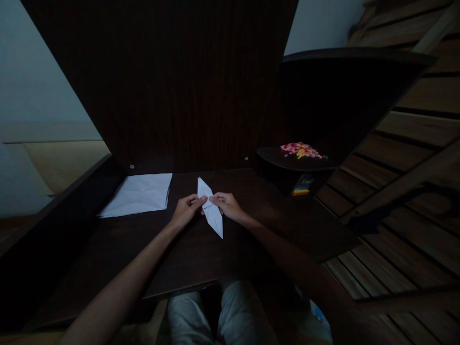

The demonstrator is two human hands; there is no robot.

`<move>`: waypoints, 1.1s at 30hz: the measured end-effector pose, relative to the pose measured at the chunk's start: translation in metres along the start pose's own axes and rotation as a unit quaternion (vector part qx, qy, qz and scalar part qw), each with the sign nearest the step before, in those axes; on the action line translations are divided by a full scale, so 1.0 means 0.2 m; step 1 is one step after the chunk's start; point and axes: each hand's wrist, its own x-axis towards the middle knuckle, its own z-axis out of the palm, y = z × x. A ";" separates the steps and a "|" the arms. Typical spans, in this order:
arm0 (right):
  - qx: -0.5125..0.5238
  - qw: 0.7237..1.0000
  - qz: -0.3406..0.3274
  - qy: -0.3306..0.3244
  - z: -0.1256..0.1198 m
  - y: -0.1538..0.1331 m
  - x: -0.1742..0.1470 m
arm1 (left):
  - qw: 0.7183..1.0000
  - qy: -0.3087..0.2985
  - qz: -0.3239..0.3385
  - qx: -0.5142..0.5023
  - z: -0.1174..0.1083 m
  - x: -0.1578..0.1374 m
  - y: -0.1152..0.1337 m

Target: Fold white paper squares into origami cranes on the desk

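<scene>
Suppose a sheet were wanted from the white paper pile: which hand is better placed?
Probably the left hand: it is nearer the paper pile, with the right hand beyond the folded paper that both hold.

Your single view looks out from your head, facing forward and down across the tabletop point(183, 261). You sit close: your knees point(192, 316) show at the bottom edge, and your left grip point(189, 206) and right grip point(226, 205) fall just below the middle. The frame is wide, taking in the wall point(39, 72) at left, the panel point(172, 86) ahead and leaning slats point(413, 139) at right.
</scene>
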 end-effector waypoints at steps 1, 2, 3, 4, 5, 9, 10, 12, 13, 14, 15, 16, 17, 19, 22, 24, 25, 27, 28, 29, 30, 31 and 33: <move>0.000 1.000 -0.001 0.004 0.00 0.00 0.00 | 1.000 -0.005 -0.001 0.001 0.00 0.00 0.00; 0.001 1.000 -0.003 0.008 0.00 0.00 0.00 | 1.000 -0.010 -0.001 0.001 0.00 0.00 0.00; 0.002 1.000 -0.005 0.012 0.00 0.00 0.00 | 1.000 -0.015 -0.001 0.000 0.00 -0.01 0.00; 0.003 1.000 -0.008 0.013 0.00 0.00 0.00 | 1.000 -0.019 0.000 -0.001 0.00 -0.01 0.00; 0.004 1.000 -0.010 0.014 0.00 0.00 0.01 | 1.000 -0.021 0.001 -0.002 0.00 -0.01 0.00; 0.004 1.000 -0.012 0.009 -0.01 0.00 0.01 | 1.000 -0.023 0.010 0.006 0.00 -0.01 -0.01; 0.005 1.000 -0.011 0.008 -0.01 0.00 0.01 | 1.000 -0.023 0.012 0.007 0.00 -0.01 -0.01; 0.009 1.000 -0.008 0.004 -0.01 0.01 0.01 | 1.000 -0.026 0.011 0.006 0.00 -0.01 -0.01; 0.012 1.000 -0.007 0.003 -0.01 0.01 0.01 | 1.000 -0.027 0.010 0.004 0.00 0.00 -0.02; 0.013 1.000 -0.006 0.002 -0.01 0.02 0.01 | 1.000 -0.029 0.009 0.003 0.00 0.00 -0.02; 0.014 1.000 -0.006 0.002 -0.01 0.02 0.01 | 0.999 -0.031 0.009 0.002 -0.01 0.00 -0.02; 0.014 1.000 -0.007 0.001 -0.01 0.02 0.01 | 0.999 -0.032 0.010 0.000 -0.01 0.00 -0.03; 0.015 1.000 -0.009 0.000 -0.01 0.03 0.01 | 0.999 -0.032 0.012 -0.002 -0.01 0.00 -0.03; 0.015 1.000 -0.015 0.000 -0.01 0.03 0.01 | 0.999 -0.029 0.017 -0.006 -0.01 0.00 -0.04; 0.016 1.000 -0.022 0.003 -0.01 0.04 0.01 | 0.999 -0.024 0.021 -0.008 -0.01 0.01 -0.05; 0.014 1.000 -0.025 0.006 -0.01 0.04 0.01 | 0.999 -0.021 0.023 -0.010 -0.01 0.01 -0.05; 0.013 1.000 -0.026 0.007 -0.01 0.04 0.01 | 0.999 -0.018 0.023 -0.013 -0.01 0.01 -0.05; 0.014 1.000 -0.027 0.008 -0.01 0.04 0.01 | 0.999 -0.004 0.022 -0.025 -0.01 0.02 -0.05; 0.017 0.999 -0.028 0.009 -0.01 0.04 0.01 | 0.999 0.007 0.021 -0.033 -0.01 0.02 -0.05; 0.022 0.999 -0.029 0.009 -0.01 0.04 0.02 | 0.999 0.019 0.020 -0.042 -0.01 0.02 -0.06; 0.029 0.999 -0.032 0.008 -0.01 0.05 0.02 | 0.998 0.031 0.021 -0.051 -0.01 0.02 -0.06; 0.039 0.999 -0.035 0.008 -0.01 0.05 0.02 | 0.997 0.042 0.024 -0.059 -0.01 0.02 -0.06; 0.061 0.997 -0.048 0.008 -0.01 0.05 0.02 | 0.996 0.051 0.036 -0.064 -0.01 0.02 -0.06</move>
